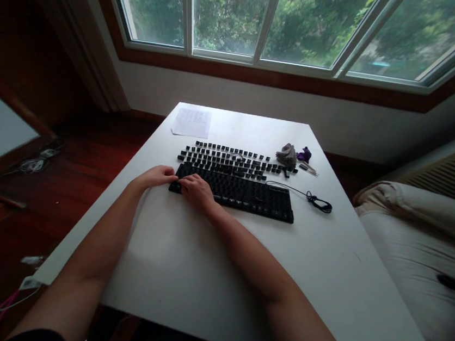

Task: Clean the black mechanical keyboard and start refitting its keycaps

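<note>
A black keyboard (249, 195) lies on the white table, slightly turned, with its coiled black cable (319, 204) off to the right. My left hand (156, 176) is closed at the keyboard's left edge, thumb and fingers gripping that end. Over the keyboard's left end is my right hand (198, 191), its fingers drawn together in a pinch close to the left fingertips. Whatever is between the right fingertips is hidden or too small to make out. Loose black keycaps (223, 159) stand in several rows just behind the keyboard.
Printed paper (192, 122) lies at the table's far left corner. A grey cloth (286, 155), a purple cloth (304, 154) and thin tools (308, 169) sit at the back right. A pale sofa (418, 258) stands to the right, windows ahead. The white table (182, 275) ends near my body.
</note>
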`<control>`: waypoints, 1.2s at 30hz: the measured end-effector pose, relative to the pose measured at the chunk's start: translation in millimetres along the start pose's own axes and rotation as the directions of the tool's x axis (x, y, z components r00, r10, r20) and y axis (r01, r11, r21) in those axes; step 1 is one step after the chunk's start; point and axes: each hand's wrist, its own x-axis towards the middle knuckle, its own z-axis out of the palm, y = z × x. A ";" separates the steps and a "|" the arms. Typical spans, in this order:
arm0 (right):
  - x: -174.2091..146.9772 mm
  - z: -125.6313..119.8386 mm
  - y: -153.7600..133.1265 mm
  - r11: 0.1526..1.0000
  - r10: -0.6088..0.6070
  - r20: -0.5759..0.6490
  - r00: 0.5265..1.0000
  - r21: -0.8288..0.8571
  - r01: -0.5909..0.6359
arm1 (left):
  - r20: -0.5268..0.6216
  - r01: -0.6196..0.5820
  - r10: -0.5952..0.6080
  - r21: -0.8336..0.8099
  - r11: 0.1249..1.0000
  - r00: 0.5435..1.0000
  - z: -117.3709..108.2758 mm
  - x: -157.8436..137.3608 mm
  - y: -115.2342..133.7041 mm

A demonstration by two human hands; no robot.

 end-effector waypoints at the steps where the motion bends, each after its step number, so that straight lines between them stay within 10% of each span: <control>1: -0.2 0.6 0.1 1.000 -0.008 0.003 1.000 -0.013 0.008 | 0.004 -0.001 0.001 -0.008 1.000 1.000 0.5 0.6 -0.9; 22: -5.2 -4.9 -10.5 0.996 -0.022 -0.019 1.000 -0.083 0.020 | -0.033 0.019 -0.019 -0.003 1.000 0.999 3.4 2.6 -3.4; 36: -4.0 10.1 -47.3 0.978 -0.079 0.072 0.994 -0.188 0.091 | -0.431 0.142 -0.120 0.019 0.990 0.894 17.8 12.8 -5.6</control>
